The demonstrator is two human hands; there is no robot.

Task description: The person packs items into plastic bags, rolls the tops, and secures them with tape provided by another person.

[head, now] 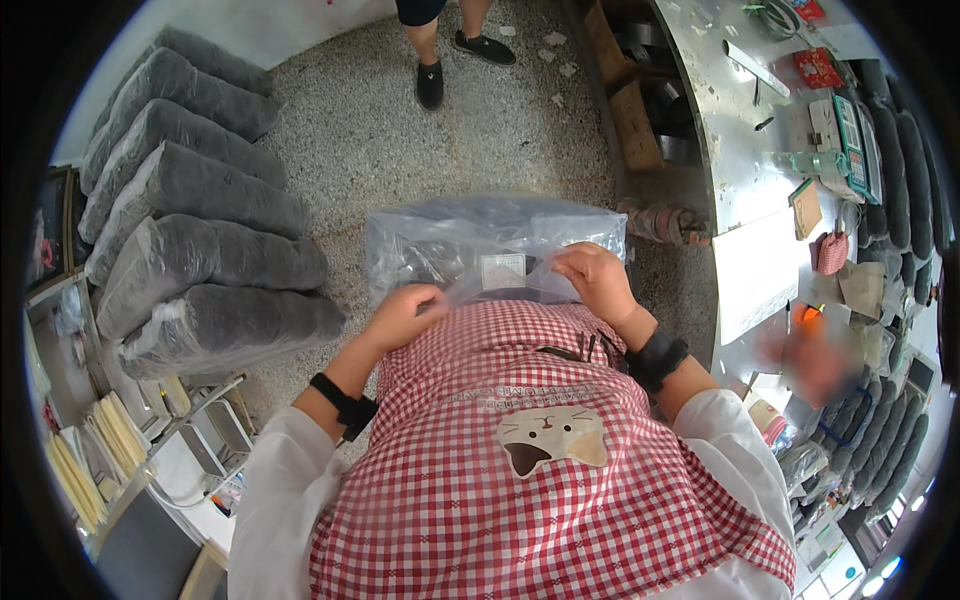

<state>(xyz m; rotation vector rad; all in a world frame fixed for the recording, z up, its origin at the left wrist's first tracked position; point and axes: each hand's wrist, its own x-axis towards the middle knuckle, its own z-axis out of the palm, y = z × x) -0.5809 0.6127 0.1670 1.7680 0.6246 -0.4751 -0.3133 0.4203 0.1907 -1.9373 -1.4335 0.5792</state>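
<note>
A large clear plastic bag stands upright before me, close against my checked apron. Dark contents show through its film, along with a white label that bears writing. My right hand pinches the bag's near rim between thumb and fingers. At the rim's other end is my left hand, its fingers curled in on the film; the fingertips are blurred by motion. Between the two hands the film is drawn into a loose fold. What lies deeper in the bag is hidden by glare and folds.
Plastic-wrapped dark grey bundles line the floor at left. To the right, a metal-topped table carries paper sheets, a digital scale and pens. Open wooden drawers sit beneath. Another person's shoes stand ahead.
</note>
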